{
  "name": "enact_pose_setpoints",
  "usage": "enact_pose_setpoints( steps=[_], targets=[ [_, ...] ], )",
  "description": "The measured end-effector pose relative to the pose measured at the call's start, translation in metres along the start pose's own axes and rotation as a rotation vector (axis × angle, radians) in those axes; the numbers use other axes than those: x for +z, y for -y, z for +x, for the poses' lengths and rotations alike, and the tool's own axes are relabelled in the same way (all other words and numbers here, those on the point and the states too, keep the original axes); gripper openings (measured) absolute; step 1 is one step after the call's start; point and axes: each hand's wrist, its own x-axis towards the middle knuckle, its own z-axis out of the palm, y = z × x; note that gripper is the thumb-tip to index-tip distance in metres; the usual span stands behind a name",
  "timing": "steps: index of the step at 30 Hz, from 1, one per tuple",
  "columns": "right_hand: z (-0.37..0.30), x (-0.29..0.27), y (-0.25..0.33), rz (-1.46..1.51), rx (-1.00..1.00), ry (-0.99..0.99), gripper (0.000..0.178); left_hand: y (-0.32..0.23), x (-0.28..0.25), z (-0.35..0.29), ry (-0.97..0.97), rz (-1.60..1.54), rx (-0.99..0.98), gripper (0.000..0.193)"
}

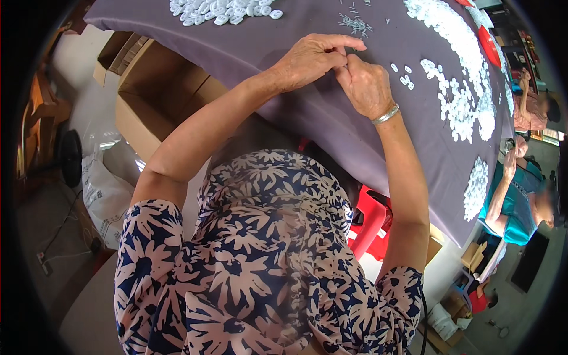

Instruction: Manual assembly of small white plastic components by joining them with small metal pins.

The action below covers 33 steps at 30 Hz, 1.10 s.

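Note:
My left hand (309, 61) and my right hand (368, 86) meet above the near part of a table with a purple-grey cloth (284, 35). The thumb and fingers of both are pinched together at the fingertips, though the left forefinger points out to the right. Whatever sits between the fingertips is too small or hidden to make out. Just beyond them lies a little heap of thin grey pins (356, 25). A few small white oval plastic pieces (406, 80) rest right of my right hand, which wears a silver bangle (386, 115) at the wrist.
White oval pieces form a pile (222, 10) at the far left, a broad spread (464, 109) at right and a smaller heap (477, 189) near the right edge. An open cardboard box (139, 118) stands left. A red chair (371, 222) is below. Co-workers sit at right.

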Motion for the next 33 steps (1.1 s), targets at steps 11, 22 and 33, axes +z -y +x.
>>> enact_pose_setpoints(
  steps=[11, 22, 33],
  targets=[
    [0.003, 0.0, -0.009, 0.06, -0.065, 0.028, 0.018, 0.001, -0.002, 0.001, -0.003, 0.018, -0.004, 0.036],
    [0.011, 0.0, -0.009, 0.026, -0.086, -0.024, 0.027, 0.004, -0.006, 0.004, -0.057, -0.004, 0.041, 0.034],
    [-0.041, -0.057, -0.064, 0.318, 0.527, -0.34, 0.016, -0.013, -0.136, 0.025, -0.418, 0.757, 0.146, 0.014]
  ],
)
